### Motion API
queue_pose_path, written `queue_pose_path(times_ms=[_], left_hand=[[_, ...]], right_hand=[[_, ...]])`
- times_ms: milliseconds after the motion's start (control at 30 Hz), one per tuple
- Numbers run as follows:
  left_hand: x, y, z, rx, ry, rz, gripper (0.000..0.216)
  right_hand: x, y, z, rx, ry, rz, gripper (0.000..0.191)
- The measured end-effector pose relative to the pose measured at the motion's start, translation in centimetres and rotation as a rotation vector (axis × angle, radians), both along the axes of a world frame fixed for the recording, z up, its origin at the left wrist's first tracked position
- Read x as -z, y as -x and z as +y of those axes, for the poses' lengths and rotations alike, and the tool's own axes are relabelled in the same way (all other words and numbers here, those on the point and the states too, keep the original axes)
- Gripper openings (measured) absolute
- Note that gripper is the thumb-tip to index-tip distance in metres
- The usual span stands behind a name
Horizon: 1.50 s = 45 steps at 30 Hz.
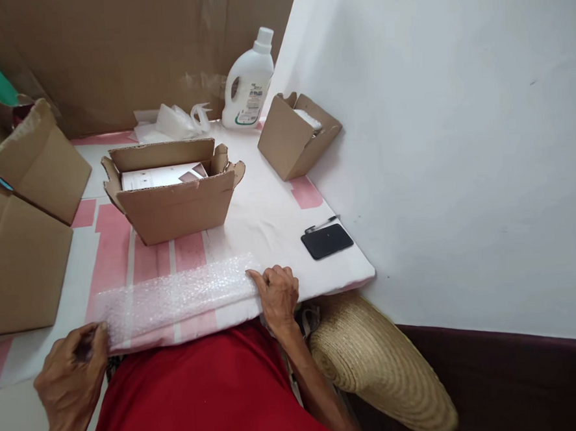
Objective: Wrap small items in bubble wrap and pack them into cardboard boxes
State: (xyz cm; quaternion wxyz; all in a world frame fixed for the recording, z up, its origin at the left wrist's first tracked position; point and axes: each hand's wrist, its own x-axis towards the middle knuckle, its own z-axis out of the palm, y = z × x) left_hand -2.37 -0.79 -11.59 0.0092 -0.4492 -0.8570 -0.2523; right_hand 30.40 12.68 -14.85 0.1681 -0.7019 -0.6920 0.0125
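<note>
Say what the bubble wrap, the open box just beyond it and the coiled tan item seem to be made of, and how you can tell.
Bubble wrap: clear, shiny plastic; small bubbles catch the light. Open box: matt brown cardboard, judging by its rough-edged flaps. Coiled tan item: probably straw or similar fibre, dull; woven rows show.

L hand [72,375]: thumb & index tips close together, other fingers curled. R hand [279,297]: farther fwd, thumb out twd L, fingers curled. R forearm [311,376] bare. 2 hands well apart.
</note>
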Motion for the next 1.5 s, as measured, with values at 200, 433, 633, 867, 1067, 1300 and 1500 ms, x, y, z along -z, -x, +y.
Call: queue_pose_path(times_ms=[200,433,633,867,1067,1300,1500], left_hand=[[0.1,0.6,0.4,-0.003,0.05,0.079,0.043],[0.7,-2.4,1.0,0.38,-0.254,0.322,0.045],[2.6,-6.5,3.5,0.967,-0.109,0.369,0.051],[3.9,-6.5,3.3,0.93,-0.126,0.221,0.046],[3.7,-6.6,3.5,0.929,-0.107,0.233,0.05],[3.6,-6.2,3.7,0.96,-0.074,0.374,0.059],[3.2,-6.5,3.5,0.945,-0.026,0.377,0.057]], right_hand=[[-1.0,0.4,0.7,0.071,0.117,-0.049,0.047],[-1.0,0.5,0.8,0.052,0.122,-0.04,0.05],[-0.9,-0.2,0.3,0.027,0.036,0.045,0.048],[-2.2,6.1,-4.0,-0.629,-0.251,0.187,0.049],[0.3,4.3,-3.6,-0.833,0.047,0.037,0.077],[-0.6,-1.6,-2.0,-0.455,0.008,-0.033,0.083],[-1.5,4.7,-4.4,-0.958,-0.104,0.17,0.063]])
